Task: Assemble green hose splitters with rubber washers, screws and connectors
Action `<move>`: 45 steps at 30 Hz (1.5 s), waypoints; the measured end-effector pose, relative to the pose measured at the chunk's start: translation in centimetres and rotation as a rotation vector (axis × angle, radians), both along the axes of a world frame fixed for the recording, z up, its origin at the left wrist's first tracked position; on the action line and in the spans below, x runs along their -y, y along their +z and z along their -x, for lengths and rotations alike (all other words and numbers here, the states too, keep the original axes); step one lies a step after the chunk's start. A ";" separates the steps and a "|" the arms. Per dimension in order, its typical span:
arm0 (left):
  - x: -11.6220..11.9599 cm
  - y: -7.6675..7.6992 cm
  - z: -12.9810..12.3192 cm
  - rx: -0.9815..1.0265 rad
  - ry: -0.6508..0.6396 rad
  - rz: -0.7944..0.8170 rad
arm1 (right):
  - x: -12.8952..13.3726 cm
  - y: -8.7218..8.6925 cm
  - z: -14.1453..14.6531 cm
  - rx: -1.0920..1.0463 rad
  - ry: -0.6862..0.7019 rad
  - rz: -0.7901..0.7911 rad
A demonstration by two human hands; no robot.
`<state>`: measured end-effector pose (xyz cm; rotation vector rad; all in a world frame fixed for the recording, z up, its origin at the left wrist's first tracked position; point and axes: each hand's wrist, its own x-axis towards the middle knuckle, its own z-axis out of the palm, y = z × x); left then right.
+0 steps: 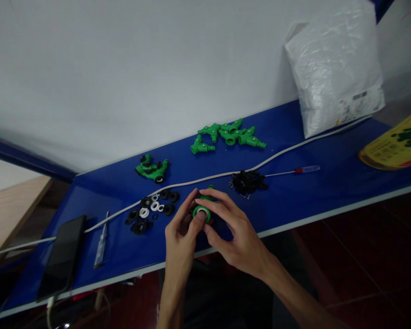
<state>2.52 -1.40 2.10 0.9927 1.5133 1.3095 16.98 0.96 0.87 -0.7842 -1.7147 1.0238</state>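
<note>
Between my two hands, above the near edge of the blue shelf (123, 251), is a green plastic hose connector (196, 209) with a pale ring in its round mouth. My left hand (182, 228) grips it from the left, the thumb pressing at the mouth. My right hand (231, 228) holds it from the right, with fingertips on its top and side. Fingers cover much of the connector. Left of my hands lie several black rings (169, 209) and white rings (144, 213). Black small parts with screws (248, 182) form a heap to the right.
Several green Y-shaped connectors (202, 145) lie at the back, more with black fittings (152, 172) at the left. A white cable (185, 183) crosses the shelf. Around are a screwdriver (306, 169), a tester screwdriver (102, 244), a phone (63, 256), a white bag (335, 68) and a yellow container (393, 146).
</note>
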 end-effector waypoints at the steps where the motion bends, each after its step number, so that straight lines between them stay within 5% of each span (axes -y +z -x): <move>1: 0.0 0.1 0.1 0.015 -0.012 0.005 | 0.0 -0.1 0.0 0.000 0.000 0.005; 27: 0.1 -0.4 -0.7 -0.023 -0.009 -0.048 | -0.4 -1.1 0.6 -0.038 -0.106 -0.081; 31: 1.3 -0.5 0.6 -0.251 -0.004 -0.038 | -0.5 -1.4 0.8 -0.008 -0.176 -0.029; 36: 1.8 -1.2 5.0 -0.885 0.225 -0.089 | -0.5 -1.8 1.2 -0.061 -0.199 0.063; 39: 1.1 -1.7 6.9 -1.150 0.241 -0.140 | -0.5 -1.9 1.3 -0.077 -0.198 0.075; 42: 0.6 -2.1 7.3 -1.233 0.198 -0.160 | -0.4 -1.9 1.3 -0.080 -0.196 0.084; 45: 0.5 -2.0 6.7 -1.099 0.223 -0.196 | -0.4 -1.9 1.3 -0.077 -0.195 0.094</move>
